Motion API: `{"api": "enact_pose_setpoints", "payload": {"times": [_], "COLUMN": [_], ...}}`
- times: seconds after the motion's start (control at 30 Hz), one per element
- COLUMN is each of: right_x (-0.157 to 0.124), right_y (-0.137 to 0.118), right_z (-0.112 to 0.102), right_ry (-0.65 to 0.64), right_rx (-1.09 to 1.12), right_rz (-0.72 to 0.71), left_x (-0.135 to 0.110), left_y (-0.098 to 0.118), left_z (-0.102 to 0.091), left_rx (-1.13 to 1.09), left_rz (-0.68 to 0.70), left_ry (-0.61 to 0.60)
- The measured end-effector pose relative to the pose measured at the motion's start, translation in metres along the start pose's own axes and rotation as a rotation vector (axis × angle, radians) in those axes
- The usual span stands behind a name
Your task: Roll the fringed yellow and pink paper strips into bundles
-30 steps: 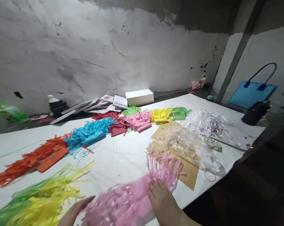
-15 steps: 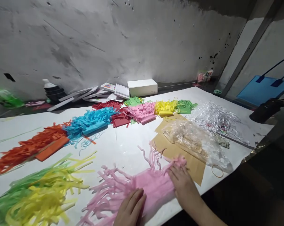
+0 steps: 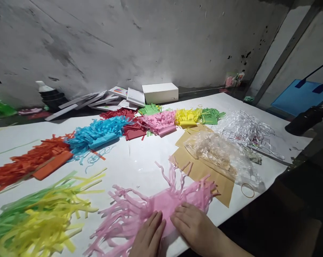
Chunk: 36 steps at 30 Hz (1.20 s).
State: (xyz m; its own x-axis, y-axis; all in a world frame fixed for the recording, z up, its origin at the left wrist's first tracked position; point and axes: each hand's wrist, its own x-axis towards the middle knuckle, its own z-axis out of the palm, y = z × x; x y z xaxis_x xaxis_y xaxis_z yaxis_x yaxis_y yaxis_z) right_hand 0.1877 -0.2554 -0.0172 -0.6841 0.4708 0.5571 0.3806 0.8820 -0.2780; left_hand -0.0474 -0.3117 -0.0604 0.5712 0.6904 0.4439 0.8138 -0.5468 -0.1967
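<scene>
A sheet of pink tissue paper with fringed ends lies on the white-covered table in front of me. Its strips fan out to the left, the top and the right. My left hand rests on the lower left of its uncut middle, fingers stretched out. Close beside it, my right hand lies over the lower right of the middle with its fingers extended flat. Both thumbs are hard to see. Left of the pink paper are loose yellow tissue strips and green strips.
Folded fringed bundles in orange, blue, pink and other colours line the back. On the right, a clear plastic bag sits on brown paper, near a rubber band and white shreds. Behind stands a white box.
My right hand has slid left and down from the fringe at the right end to the sheet's middle, near my left hand. The right fringe now lies uncovered. My left hand stays put.
</scene>
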Motion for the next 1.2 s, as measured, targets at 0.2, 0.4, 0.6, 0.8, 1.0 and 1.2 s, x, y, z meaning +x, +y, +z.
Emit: {"api": "enact_pose_setpoints", "payload": {"times": [0.2, 0.4, 0.6, 0.8, 1.0, 1.2], "right_x": [-0.007, 0.006, 0.025, 0.027, 0.018, 0.036], "right_y": [0.010, 0.008, 0.017, 0.026, 0.031, 0.025], "right_z": [-0.003, -0.005, -0.004, -0.004, 0.001, 0.009], "right_ry": [-0.109, -0.204, -0.341, -0.417, -0.334, -0.211], "right_rx": [0.154, 0.166, 0.084, 0.040, 0.102, 0.084], "right_rz": [0.142, 0.241, 0.397, 0.253, 0.091, 0.454], "left_x": [0.010, 0.024, 0.023, 0.027, 0.009, 0.022], "left_y": [-0.005, -0.008, -0.013, -0.019, -0.021, -0.025], "left_z": [-0.021, -0.025, -0.023, -0.023, -0.009, -0.019], "left_rx": [-0.220, -0.305, -0.402, -0.445, -0.548, -0.567], "left_rz": [-0.078, -0.258, -0.466, -0.476, -0.348, -0.698], "left_ry": [-0.022, 0.062, -0.026, -0.026, -0.076, -0.290]}}
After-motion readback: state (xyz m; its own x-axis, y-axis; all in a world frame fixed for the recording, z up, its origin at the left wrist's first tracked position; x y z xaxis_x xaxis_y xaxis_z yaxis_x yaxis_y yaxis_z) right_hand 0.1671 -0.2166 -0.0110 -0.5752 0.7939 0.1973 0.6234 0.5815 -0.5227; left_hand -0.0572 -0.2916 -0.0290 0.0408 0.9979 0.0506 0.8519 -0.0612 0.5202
